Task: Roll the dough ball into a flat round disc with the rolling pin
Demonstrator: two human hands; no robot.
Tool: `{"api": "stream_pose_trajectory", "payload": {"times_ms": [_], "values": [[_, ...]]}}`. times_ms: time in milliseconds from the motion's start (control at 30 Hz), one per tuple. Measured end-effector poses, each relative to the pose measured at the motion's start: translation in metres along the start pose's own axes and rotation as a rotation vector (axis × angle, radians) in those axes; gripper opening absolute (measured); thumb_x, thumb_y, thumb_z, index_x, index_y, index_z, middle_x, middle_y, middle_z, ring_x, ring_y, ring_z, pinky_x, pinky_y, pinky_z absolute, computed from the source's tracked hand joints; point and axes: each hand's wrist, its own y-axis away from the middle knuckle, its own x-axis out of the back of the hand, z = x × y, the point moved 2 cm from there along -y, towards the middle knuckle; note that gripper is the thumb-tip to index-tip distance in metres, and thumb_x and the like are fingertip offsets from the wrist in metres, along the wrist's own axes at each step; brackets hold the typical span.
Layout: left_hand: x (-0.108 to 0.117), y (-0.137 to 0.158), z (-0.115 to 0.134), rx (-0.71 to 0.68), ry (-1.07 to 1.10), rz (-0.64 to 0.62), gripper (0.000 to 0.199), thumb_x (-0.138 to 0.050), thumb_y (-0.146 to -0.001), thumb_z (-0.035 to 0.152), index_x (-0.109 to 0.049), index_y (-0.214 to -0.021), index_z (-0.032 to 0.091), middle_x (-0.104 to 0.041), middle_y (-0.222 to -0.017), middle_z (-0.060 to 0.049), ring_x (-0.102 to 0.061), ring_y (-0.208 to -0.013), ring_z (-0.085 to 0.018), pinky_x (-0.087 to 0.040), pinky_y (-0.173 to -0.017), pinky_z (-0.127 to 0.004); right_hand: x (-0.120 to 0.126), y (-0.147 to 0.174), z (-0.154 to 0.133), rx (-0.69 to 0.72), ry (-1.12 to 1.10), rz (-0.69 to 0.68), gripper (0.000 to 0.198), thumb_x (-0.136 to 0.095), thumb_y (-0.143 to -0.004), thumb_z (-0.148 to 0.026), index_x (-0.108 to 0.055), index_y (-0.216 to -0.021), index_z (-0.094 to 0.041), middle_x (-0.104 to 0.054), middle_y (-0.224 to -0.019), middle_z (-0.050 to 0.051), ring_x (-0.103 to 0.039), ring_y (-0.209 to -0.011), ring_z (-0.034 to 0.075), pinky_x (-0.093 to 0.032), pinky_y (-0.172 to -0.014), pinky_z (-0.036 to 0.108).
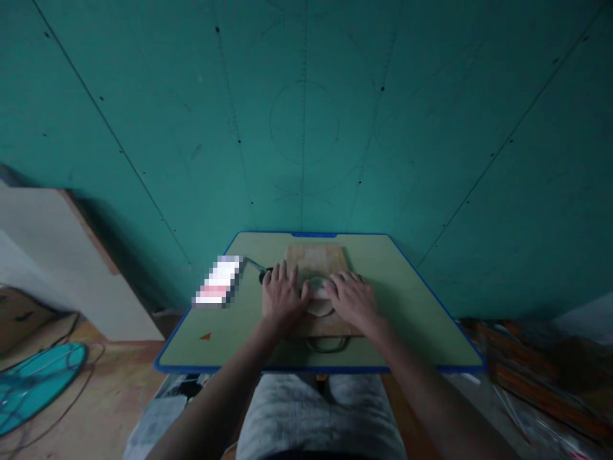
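A pale, flat round of what looks like dough (320, 308) lies on a wooden board (317, 257) in the middle of the small table. Across it, between my two thumbs, runs a light straight band like a rolling pin; its ends are hidden beneath my hands. My left hand (283, 295) lies palm down on the left, fingers stretched forward and thumb beside the round. On the other side my right hand (353, 296) rests palm down, fingers stretched and slightly bent, thumb pointing inward. Whatever lies under both palms is hidden.
Left on the pale table (416, 319) are a pixelated phone-like object (215, 281) and a thin metal tool with a dark end (253, 263). A metal handle (328, 348) shows below the board. A green wall (306, 128) stands behind; a white panel (71, 255) leans at left.
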Motion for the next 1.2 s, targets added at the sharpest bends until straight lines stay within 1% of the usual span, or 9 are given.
{"api": "stream_pose_trajectory", "payload": {"times_ms": [167, 267, 367, 467, 700, 867, 1000, 1100, 1200], "values": [[0.009, 0.024, 0.003, -0.057, 0.010, -0.023, 0.051, -0.039, -0.097, 0.046, -0.058, -0.132, 0.015, -0.054, -0.142, -0.017, -0.045, -0.133, -0.036, -0.037, -0.105, -0.049, 0.003, 0.026, -0.006, 0.028, 0.029, 0.024, 0.037, -0.035, -0.101, -0.044, -0.062, -0.110, -0.020, -0.065, -0.112, 0.011, -0.056, -0.105, 0.026, -0.037, -0.087, 0.038], [0.012, 0.023, 0.003, -0.036, 0.031, -0.071, 0.050, -0.037, -0.097, 0.047, -0.058, -0.132, 0.018, -0.055, -0.140, -0.016, -0.045, -0.133, -0.035, -0.036, -0.105, -0.048, 0.003, 0.028, -0.006, -0.005, 0.049, 0.002, 0.040, -0.035, -0.100, -0.048, -0.060, -0.114, -0.020, -0.063, -0.113, 0.012, -0.056, -0.103, 0.028, -0.038, -0.082, 0.038], [0.010, 0.007, 0.003, -0.012, 0.063, -0.130, 0.049, -0.036, -0.097, 0.048, -0.061, -0.127, 0.018, -0.059, -0.135, -0.015, -0.049, -0.128, -0.034, -0.037, -0.103, -0.048, 0.002, 0.014, -0.004, -0.055, 0.051, -0.033, 0.042, -0.033, -0.100, -0.051, -0.060, -0.106, -0.020, -0.064, -0.109, 0.013, -0.059, -0.100, 0.028, -0.040, -0.077, 0.036], [0.005, -0.012, 0.002, 0.024, 0.088, -0.161, 0.046, -0.036, -0.096, 0.045, -0.064, -0.119, 0.017, -0.059, -0.134, -0.016, -0.050, -0.127, -0.033, -0.037, -0.103, -0.047, 0.000, -0.008, 0.000, -0.095, 0.031, -0.081, 0.042, -0.032, -0.100, -0.050, -0.059, -0.106, -0.019, -0.067, -0.104, 0.013, -0.062, -0.096, 0.026, -0.041, -0.075, 0.034], [-0.008, -0.050, -0.002, 0.064, 0.100, -0.283, 0.043, -0.040, -0.092, 0.044, -0.066, -0.108, 0.014, -0.065, -0.118, -0.017, -0.057, -0.112, -0.033, -0.045, -0.089, -0.044, -0.010, -0.058, 0.013, -0.105, -0.012, -0.112, 0.040, -0.035, -0.099, -0.049, -0.062, -0.104, -0.019, -0.065, -0.113, 0.013, -0.060, -0.105, 0.027, -0.041, -0.087, 0.039], [-0.014, -0.067, -0.006, 0.082, 0.105, -0.345, 0.046, -0.039, -0.091, 0.045, -0.065, -0.111, 0.012, -0.064, -0.118, -0.018, -0.058, -0.110, -0.034, -0.046, -0.087, -0.045, -0.017, -0.081, 0.020, -0.120, -0.097, -0.147, 0.040, -0.035, -0.099, -0.048, -0.063, -0.106, -0.019, -0.063, -0.117, 0.013, -0.058, -0.110, 0.027, -0.040, -0.091, 0.040], [-0.012, -0.060, -0.005, 0.058, 0.086, -0.289, 0.043, -0.038, -0.092, 0.042, -0.064, -0.111, 0.013, -0.064, -0.118, -0.018, -0.057, -0.110, -0.033, -0.045, -0.088, -0.044, -0.017, -0.074, 0.018, -0.122, -0.088, -0.144, 0.040, -0.035, -0.099, -0.046, -0.063, -0.109, -0.020, -0.062, -0.119, 0.012, -0.057, -0.111, 0.027, -0.039, -0.092, 0.040], [-0.007, -0.044, -0.002, 0.028, 0.063, -0.210, 0.039, -0.039, -0.092, 0.041, -0.064, -0.107, 0.015, -0.065, -0.117, -0.016, -0.055, -0.111, -0.032, -0.044, -0.088, -0.043, -0.012, -0.055, 0.013, -0.084, -0.046, -0.080, 0.037, -0.036, -0.098, -0.043, -0.062, -0.110, -0.021, -0.063, -0.121, 0.011, -0.056, -0.112, 0.026, -0.039, -0.093, 0.040], [0.002, -0.028, 0.001, 0.012, 0.051, -0.161, 0.035, -0.038, -0.093, 0.036, -0.065, -0.103, 0.016, -0.065, -0.115, -0.015, -0.055, -0.113, -0.031, -0.042, -0.090, -0.042, -0.006, -0.033, 0.006, -0.065, 0.001, -0.034, 0.033, -0.035, -0.098, -0.036, -0.063, -0.107, -0.021, -0.065, -0.114, 0.010, -0.057, -0.108, 0.026, -0.039, -0.090, 0.037]]}}
